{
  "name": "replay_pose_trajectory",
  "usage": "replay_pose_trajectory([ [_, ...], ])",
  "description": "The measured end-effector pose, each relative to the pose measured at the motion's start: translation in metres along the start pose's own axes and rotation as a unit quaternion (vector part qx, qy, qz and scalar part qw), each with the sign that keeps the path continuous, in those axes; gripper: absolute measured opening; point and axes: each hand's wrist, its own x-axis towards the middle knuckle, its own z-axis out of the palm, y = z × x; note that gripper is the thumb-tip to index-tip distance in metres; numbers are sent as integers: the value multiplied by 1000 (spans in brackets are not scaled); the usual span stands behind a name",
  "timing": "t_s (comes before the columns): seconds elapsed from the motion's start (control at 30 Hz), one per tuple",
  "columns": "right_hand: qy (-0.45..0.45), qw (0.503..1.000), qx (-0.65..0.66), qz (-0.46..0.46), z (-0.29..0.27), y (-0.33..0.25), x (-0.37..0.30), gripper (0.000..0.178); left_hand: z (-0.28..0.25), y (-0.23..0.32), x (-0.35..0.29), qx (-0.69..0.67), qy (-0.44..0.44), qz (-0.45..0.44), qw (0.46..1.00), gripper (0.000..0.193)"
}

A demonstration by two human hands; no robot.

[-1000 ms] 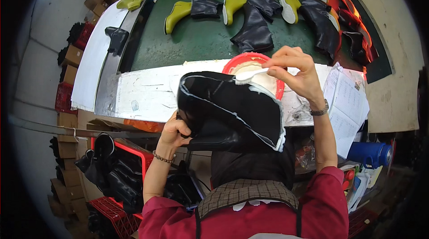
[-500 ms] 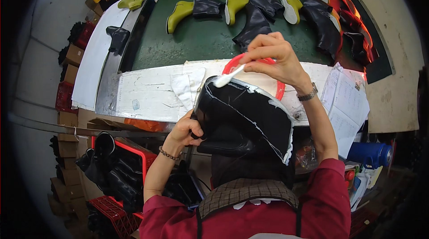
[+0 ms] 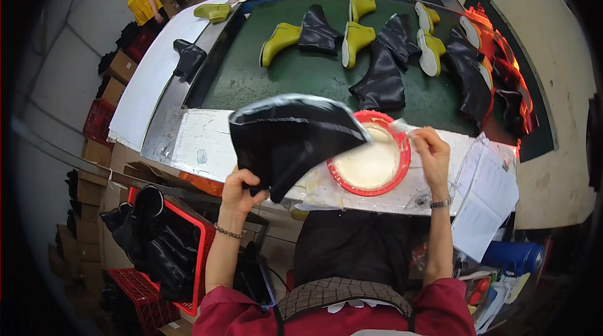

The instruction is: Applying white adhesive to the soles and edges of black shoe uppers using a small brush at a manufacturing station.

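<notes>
Over the white work board, my left hand [image 3: 236,194] grips the lower edge of a black boot upper [image 3: 282,147], thumb against it. The boot upper is tilted, with a wet white coating along its curved top edge. My right hand [image 3: 432,154] pinches a white brush [image 3: 403,126] at the right rim of a red bowl [image 3: 406,163], which is partly filled with creamy white liquid. Part of the bowl's left side lies behind the boot upper's tip. The brush is smeared by motion.
Beyond lies a green belt [image 3: 251,84] with black boot uppers [image 3: 380,81] and yellow-green boots [image 3: 279,40]. Papers [image 3: 483,179] and a blue flask [image 3: 512,257] are at right. A red crate [image 3: 206,260] of black boots stands low left. A person in yellow [image 3: 144,6] stands far left.
My left hand has moved the boot upper left and turned it. My right hand has taken the brush off its edge, down and right to the bowl. The view has shifted.
</notes>
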Motion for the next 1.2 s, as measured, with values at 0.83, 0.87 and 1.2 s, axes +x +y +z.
replay_pose_trajectory([
  [0.83, 161, 953, 109, 232, 8, 69, -41, 21, -10, 29, 234, 743, 73, 400, 532, 59],
  [0.87, 158, 956, 96, 230, 4, 73, -44, 21, 1, 31, 221, 718, 43, 421, 552, 58],
  [1.2, 127, 972, 21, 195, -1, 60, -50, 34, -36, 65, -75, 614, 308, 556, 469, 32],
])
